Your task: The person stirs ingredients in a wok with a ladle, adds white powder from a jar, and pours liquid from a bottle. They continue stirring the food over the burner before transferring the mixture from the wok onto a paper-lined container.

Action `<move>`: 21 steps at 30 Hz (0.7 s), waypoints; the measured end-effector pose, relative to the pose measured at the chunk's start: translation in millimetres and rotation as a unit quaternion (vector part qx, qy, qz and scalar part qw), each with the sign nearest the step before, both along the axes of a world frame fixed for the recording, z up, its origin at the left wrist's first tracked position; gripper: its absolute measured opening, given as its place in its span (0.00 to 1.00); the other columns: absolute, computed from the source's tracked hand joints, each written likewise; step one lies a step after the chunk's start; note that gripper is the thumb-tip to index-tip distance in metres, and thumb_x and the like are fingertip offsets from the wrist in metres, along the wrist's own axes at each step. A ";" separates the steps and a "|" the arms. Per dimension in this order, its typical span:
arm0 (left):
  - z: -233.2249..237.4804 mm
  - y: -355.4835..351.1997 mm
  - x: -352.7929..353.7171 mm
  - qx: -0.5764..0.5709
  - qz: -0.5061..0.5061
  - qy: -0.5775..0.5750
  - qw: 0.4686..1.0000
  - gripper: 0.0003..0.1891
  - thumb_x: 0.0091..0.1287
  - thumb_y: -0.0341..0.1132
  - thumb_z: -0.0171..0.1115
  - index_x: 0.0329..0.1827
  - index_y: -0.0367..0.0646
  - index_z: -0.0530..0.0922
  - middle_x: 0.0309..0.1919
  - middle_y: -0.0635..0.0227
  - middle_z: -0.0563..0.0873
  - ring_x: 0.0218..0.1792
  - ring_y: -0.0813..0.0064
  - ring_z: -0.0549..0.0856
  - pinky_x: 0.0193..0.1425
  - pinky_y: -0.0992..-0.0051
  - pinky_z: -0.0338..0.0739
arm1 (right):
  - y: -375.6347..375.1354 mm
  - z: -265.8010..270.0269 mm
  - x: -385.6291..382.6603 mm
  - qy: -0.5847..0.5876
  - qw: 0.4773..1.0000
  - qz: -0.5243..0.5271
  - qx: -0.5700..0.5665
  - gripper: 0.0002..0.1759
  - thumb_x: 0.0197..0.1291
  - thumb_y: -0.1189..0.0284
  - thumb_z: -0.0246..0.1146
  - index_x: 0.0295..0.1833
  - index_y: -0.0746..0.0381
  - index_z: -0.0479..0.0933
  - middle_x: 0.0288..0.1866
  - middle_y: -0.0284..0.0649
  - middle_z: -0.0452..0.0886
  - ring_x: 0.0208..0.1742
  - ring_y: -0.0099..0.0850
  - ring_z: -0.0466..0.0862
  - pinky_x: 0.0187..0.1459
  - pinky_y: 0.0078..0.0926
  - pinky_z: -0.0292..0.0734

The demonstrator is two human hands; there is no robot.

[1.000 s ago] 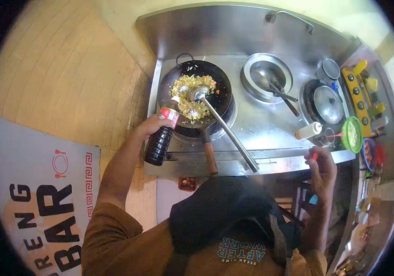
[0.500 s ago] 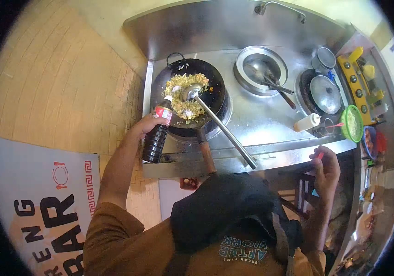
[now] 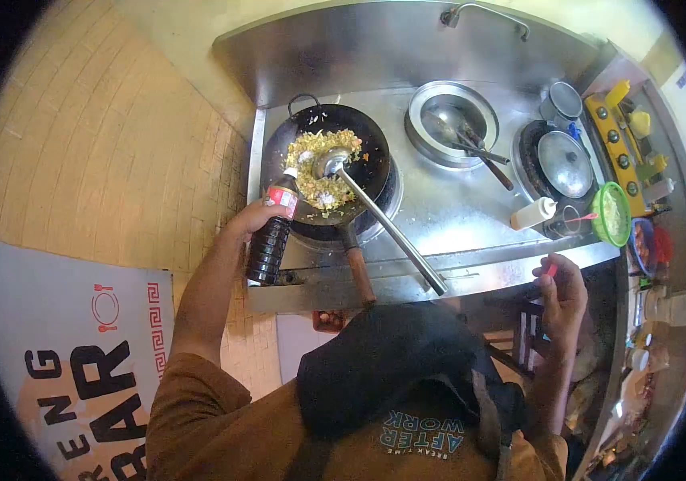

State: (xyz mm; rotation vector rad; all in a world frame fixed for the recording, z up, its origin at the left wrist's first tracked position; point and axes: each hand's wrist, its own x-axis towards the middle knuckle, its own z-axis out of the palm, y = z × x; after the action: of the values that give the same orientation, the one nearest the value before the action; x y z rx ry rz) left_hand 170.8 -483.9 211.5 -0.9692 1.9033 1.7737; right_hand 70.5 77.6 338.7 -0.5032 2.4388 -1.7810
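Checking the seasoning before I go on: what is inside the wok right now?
Yellowish fried rice fills much of the wok, with small white heaps on it. The bowl of the ladle rests on the rice. The wok's bottom beneath the rice is covered.

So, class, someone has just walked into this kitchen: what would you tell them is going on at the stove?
A person stands at a steel cooktop. Their left hand grips a dark sauce bottle, tipped with its neck over the edge of the wok, which holds fried rice. A long ladle rests in the wok, handle toward the person, with no hand on it. The right hand, off to the side, pinches a small red cap, apparently the bottle's.
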 end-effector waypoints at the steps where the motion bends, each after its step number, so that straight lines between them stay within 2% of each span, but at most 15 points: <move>1: -7.2 -4.9 -0.2 -0.001 -0.002 -0.003 1.000 0.17 0.56 0.40 0.68 0.46 0.42 0.79 0.31 0.67 0.85 0.26 0.75 0.84 0.31 0.72 0.79 | 0.1 -0.8 0.1 -0.004 1.000 -0.001 -0.008 0.18 0.66 0.73 0.63 0.59 0.67 0.72 0.48 0.41 0.79 0.48 0.29 0.81 0.51 0.25 0.77; 4: -27.6 -18.4 0.5 0.002 0.001 -0.003 1.000 0.17 0.55 0.40 0.69 0.45 0.43 0.79 0.30 0.68 0.85 0.26 0.75 0.84 0.31 0.72 0.79 | 0.6 -0.4 1.3 -0.008 1.000 -0.004 0.013 0.19 0.66 0.72 0.64 0.59 0.68 0.72 0.49 0.41 0.79 0.49 0.29 0.81 0.51 0.25 0.77; 6: -21.3 -13.8 1.4 0.009 0.014 0.012 1.000 0.17 0.54 0.40 0.70 0.44 0.44 0.80 0.30 0.69 0.85 0.26 0.76 0.83 0.31 0.72 0.78 | 1.0 -2.7 1.2 -0.004 1.000 -0.003 0.009 0.19 0.66 0.72 0.64 0.59 0.68 0.72 0.49 0.41 0.79 0.48 0.29 0.81 0.51 0.25 0.77; 9: -3.7 0.5 1.2 -0.027 0.017 0.062 0.998 0.20 0.53 0.38 0.73 0.47 0.42 0.79 0.34 0.69 0.85 0.33 0.77 0.84 0.40 0.72 0.79 | 0.1 -2.3 2.4 0.003 1.000 -0.002 0.004 0.18 0.66 0.73 0.64 0.58 0.67 0.72 0.48 0.41 0.79 0.48 0.29 0.82 0.51 0.25 0.77; 10: 0.1 7.1 3.3 -0.059 0.037 0.111 0.991 0.22 0.53 0.38 0.73 0.49 0.42 0.78 0.37 0.69 0.85 0.36 0.77 0.84 0.43 0.72 0.78 | -0.6 -1.2 3.2 0.005 1.000 -0.003 0.003 0.18 0.66 0.73 0.64 0.58 0.67 0.72 0.48 0.41 0.79 0.48 0.29 0.82 0.50 0.25 0.77; 12: 4.0 18.1 8.4 -0.121 0.076 0.207 0.968 0.25 0.52 0.37 0.75 0.52 0.41 0.76 0.42 0.67 0.84 0.42 0.76 0.83 0.50 0.71 0.77 | -1.7 0.7 4.9 -0.010 1.000 -0.006 0.008 0.18 0.65 0.74 0.64 0.58 0.67 0.73 0.47 0.41 0.80 0.48 0.29 0.82 0.50 0.25 0.77; 14: -31.9 -7.5 12.9 -0.215 0.054 0.264 0.939 0.29 0.51 0.35 0.76 0.56 0.40 0.73 0.45 0.65 0.83 0.46 0.73 0.82 0.54 0.70 0.76 | -3.5 0.0 7.0 -0.018 1.000 -0.003 0.008 0.18 0.64 0.75 0.64 0.58 0.67 0.73 0.47 0.41 0.80 0.47 0.28 0.82 0.50 0.24 0.76; 16: -28.1 -4.9 12.6 -0.262 0.052 0.323 0.908 0.33 0.50 0.34 0.78 0.58 0.39 0.70 0.49 0.63 0.82 0.50 0.70 0.82 0.57 0.67 0.75 | -6.9 -2.0 8.0 -0.019 1.000 0.004 0.002 0.18 0.63 0.77 0.64 0.58 0.67 0.73 0.46 0.41 0.81 0.47 0.27 0.82 0.50 0.24 0.76; 19: 12.4 22.7 8.8 -0.334 0.078 0.378 0.860 0.35 0.47 0.32 0.79 0.58 0.38 0.70 0.51 0.62 0.81 0.51 0.68 0.81 0.59 0.66 0.74 | -17.9 6.7 10.2 0.007 0.999 0.038 0.014 0.17 0.61 0.79 0.64 0.56 0.66 0.74 0.46 0.40 0.81 0.47 0.26 0.82 0.50 0.24 0.77; 20: 17.6 27.9 5.2 -0.302 0.100 0.407 0.856 0.34 0.47 0.30 0.78 0.57 0.39 0.71 0.52 0.62 0.80 0.52 0.69 0.81 0.60 0.66 0.74 | -24.7 9.7 11.9 0.020 0.999 0.033 0.002 0.17 0.61 0.80 0.64 0.56 0.65 0.75 0.47 0.41 0.82 0.46 0.26 0.83 0.50 0.25 0.78; 21: 31.8 36.8 3.4 -0.317 0.096 0.416 0.847 0.33 0.47 0.30 0.78 0.57 0.39 0.71 0.51 0.62 0.80 0.52 0.69 0.81 0.60 0.66 0.74 | -26.8 14.4 10.5 0.025 0.998 0.049 0.027 0.19 0.59 0.81 0.66 0.56 0.64 0.76 0.48 0.41 0.82 0.47 0.26 0.83 0.50 0.27 0.79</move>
State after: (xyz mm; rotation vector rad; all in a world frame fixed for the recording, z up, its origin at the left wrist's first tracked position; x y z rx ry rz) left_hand 174.1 -447.1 243.3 -0.5936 3.1840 1.8733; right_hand 81.0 50.8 353.1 -0.6591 2.4421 -1.6788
